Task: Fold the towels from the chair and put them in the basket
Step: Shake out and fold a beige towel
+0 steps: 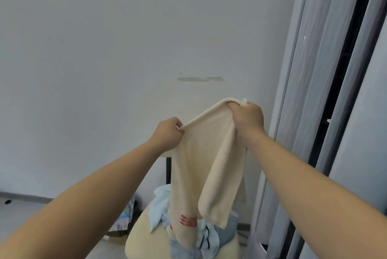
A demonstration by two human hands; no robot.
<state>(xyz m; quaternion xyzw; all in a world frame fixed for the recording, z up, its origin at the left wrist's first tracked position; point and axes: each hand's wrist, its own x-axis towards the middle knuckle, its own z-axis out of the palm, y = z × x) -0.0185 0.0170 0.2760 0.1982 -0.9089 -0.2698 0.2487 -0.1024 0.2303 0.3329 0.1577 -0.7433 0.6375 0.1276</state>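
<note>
Now left grip [167,134], right grip [248,118] pinch cream towel [201,164] top edge (rest hangs below, seemingly reaching chair [144,237]).

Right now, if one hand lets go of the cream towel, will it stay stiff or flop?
Probably flop: the cream towel hangs limp below the left hand and right hand. It looks light, since pinching its top edge seems enough to hold it up.

The towel [201,164] hangs between the left hand [167,133] and the higher right hand [247,118], above the chair [146,237], its lower end meeting a heap of towels [161,202] on the seat. The wall [125,49] stands behind, curtains [326,91] right of the chair, a packet [125,217] on the floor [21,212] to its left
</note>
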